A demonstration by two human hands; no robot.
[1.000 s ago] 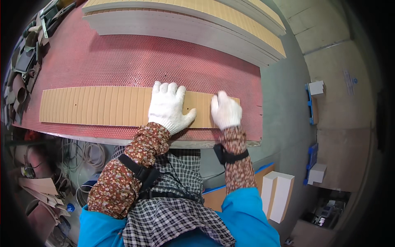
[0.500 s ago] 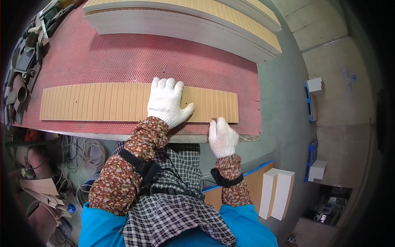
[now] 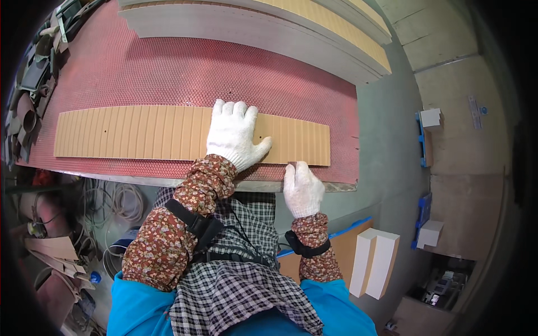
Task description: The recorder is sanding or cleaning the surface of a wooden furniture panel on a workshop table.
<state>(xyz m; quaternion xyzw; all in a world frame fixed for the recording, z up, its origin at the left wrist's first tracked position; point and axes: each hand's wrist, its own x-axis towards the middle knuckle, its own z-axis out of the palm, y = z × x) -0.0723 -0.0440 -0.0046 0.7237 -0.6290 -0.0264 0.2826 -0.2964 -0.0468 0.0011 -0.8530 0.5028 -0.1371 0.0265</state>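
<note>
A long tan board (image 3: pixel 140 134) with grooves across its face and a few small dark holes lies flat, lengthwise in front of me. My left hand (image 3: pixel 234 131), in a white knitted glove, rests on it right of its middle, fingers stretched out and thumb apart. My right hand (image 3: pixel 302 189), gloved too, is closed at the board's near edge, close to the right end. A small brown piece (image 3: pixel 292 163) shows between its thumb and fingers; most of it is hidden, so its kind cannot be told.
Under the board is a red textured mat (image 3: pixel 185 73) on the worktable. Stacked grooved boards (image 3: pixel 252 47) stand along the far side. White-sided blocks (image 3: pixel 374 263) stand low on the right. Coiled hoses (image 3: pixel 126 203) and scraps (image 3: pixel 53 249) lie at the lower left.
The view has shifted slightly. My right hand has moved a little leftward along the board's near edge. My left hand keeps its place on the board.
</note>
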